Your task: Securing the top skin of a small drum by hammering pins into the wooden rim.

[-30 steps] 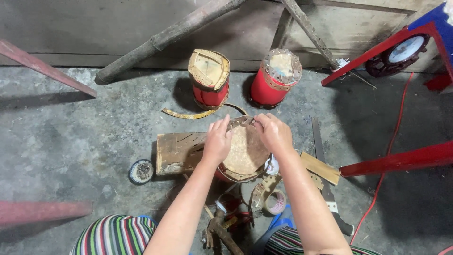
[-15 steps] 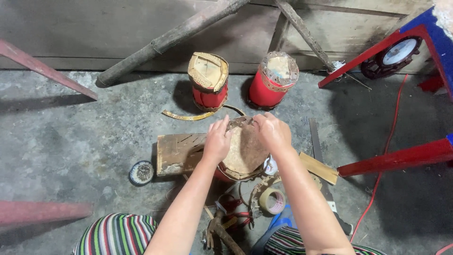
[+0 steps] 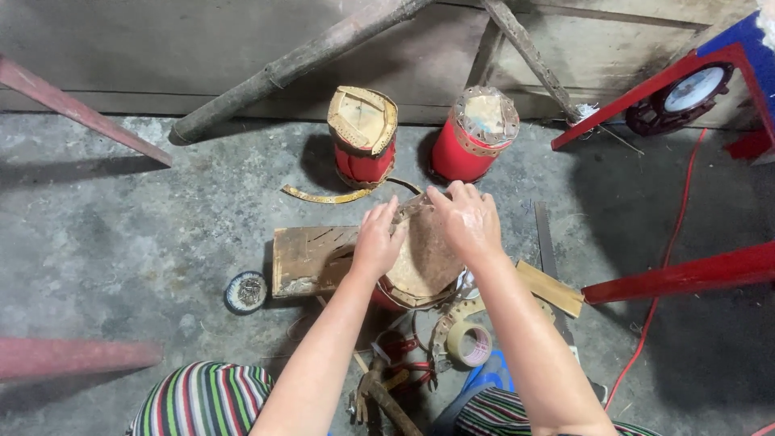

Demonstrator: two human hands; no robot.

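Little has shifted over the last second: both hands stay on the drum between the person's knees, the fingers having crept only slightly along its far rim, while the tape roll (image 3: 469,343) shows a bit more plainly beside the right forearm.

That drum (image 3: 420,266) sits on the concrete floor (image 3: 121,234) just in front of the person, a short red body topped with a pale tan hide that looks stiff, mottled and uneven at its edge. Its red side peeks out below the skin on the near side. It rests against a worn wooden block (image 3: 307,258) on its left.

Left hand (image 3: 378,241) lies flat on the left part of the hide, fingers spread a little and curled over the rim, pressing down rather than pinching. Right hand (image 3: 467,222) covers the far right part, fingers fanned and bent over the edge, gripping the skin there. Both forearms reach straight out from the striped trousers (image 3: 202,400).

Farther off, near the wall, stand two more red drums: one with a squarish, puckered top (image 3: 362,133), one with a round laced top (image 3: 476,133). A curved yellowish strip (image 3: 323,196) lies on the floor before them, and a small round tin (image 3: 245,291) sits left of the block.
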